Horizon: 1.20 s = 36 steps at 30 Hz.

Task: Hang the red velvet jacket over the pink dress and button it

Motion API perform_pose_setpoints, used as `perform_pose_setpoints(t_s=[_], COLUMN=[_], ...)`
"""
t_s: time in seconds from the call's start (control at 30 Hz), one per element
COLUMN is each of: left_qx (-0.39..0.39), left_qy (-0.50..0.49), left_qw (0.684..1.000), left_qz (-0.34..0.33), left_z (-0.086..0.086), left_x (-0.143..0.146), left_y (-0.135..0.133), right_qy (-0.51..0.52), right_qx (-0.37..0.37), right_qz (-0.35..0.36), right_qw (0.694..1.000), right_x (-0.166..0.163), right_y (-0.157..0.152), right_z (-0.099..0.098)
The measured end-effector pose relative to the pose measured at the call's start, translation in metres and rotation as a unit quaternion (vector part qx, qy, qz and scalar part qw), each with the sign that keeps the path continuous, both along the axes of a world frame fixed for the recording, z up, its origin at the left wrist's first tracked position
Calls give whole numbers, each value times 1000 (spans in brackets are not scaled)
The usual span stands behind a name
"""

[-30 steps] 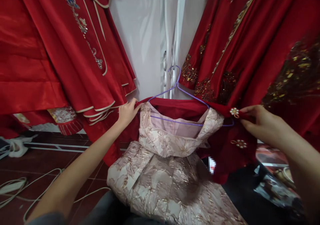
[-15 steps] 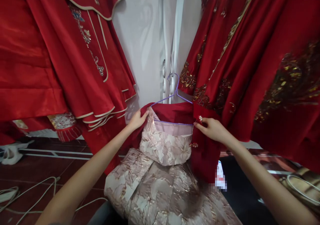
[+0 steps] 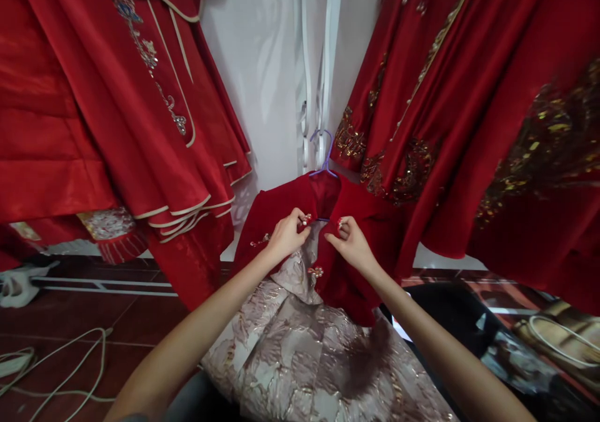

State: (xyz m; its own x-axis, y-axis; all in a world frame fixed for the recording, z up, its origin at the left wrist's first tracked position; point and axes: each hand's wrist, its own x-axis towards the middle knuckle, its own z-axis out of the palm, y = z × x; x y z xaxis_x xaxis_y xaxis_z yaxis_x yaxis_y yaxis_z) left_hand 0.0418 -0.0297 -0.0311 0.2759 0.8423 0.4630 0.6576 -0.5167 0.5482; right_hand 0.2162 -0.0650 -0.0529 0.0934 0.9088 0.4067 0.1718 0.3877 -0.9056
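A dark red jacket [image 3: 281, 206] hangs on a purple hanger [image 3: 324, 153], over a pale pink-gold patterned dress [image 3: 300, 341]. My left hand [image 3: 289, 234] pinches the jacket's left front edge beside a beaded fastener [image 3: 305, 220]. Opposite it, my right hand [image 3: 352, 244] is closed on the right front edge near the collar, at another small bead. The two edges are a short gap apart, with the dress's bodice showing between them. Lower on the right front sits a flower-shaped beaded fastener [image 3: 317, 272].
Red embroidered garments [image 3: 187, 159] hang at left, and sequined red ones [image 3: 450, 128] at right. Behind stands a white wall [image 3: 262, 84]. White cables [image 3: 94, 372] lie on the dark tiled floor at left. A black bag-like item [image 3: 445, 316] and a plastic-wrapped bundle [image 3: 520, 359] are at right.
Both hands have moved inward, drawing the jacket's front edges together over the dress's bodice. The jacket now covers the hanger's shoulders and most of the bodice.
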Motion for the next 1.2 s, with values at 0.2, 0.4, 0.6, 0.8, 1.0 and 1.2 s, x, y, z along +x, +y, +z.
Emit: perform_pose_setpoints(t_s=[0.2, 0.4, 0.6, 0.8, 1.0, 1.2], left_qx=[-10, 22, 1, -18, -16, -16], left_qy=[-176, -217, -124, -47, -13, 22], left_qw=[984, 976, 990, 993, 994, 994], left_qz=[-20, -12, -63, -107, -110, -103], left_z=[-15, -16, -1, 18, 28, 35], left_x=[10, 14, 10, 8, 11, 13], left_y=[-3, -4, -6, -6, -2, 6], right_qy=[67, 96, 71, 5, -69, -101], right_qx=[-12, -20, -8, 37, 56, 44], right_qz=[47, 83, 92, 55, 34, 54], right_qw=[997, 992, 993, 998, 995, 992], right_x=[-4, -10, -8, -6, -2, 6], right_y=[11, 10, 17, 18, 19, 25], right_z=[-11, -10, -8, -2, 6, 10])
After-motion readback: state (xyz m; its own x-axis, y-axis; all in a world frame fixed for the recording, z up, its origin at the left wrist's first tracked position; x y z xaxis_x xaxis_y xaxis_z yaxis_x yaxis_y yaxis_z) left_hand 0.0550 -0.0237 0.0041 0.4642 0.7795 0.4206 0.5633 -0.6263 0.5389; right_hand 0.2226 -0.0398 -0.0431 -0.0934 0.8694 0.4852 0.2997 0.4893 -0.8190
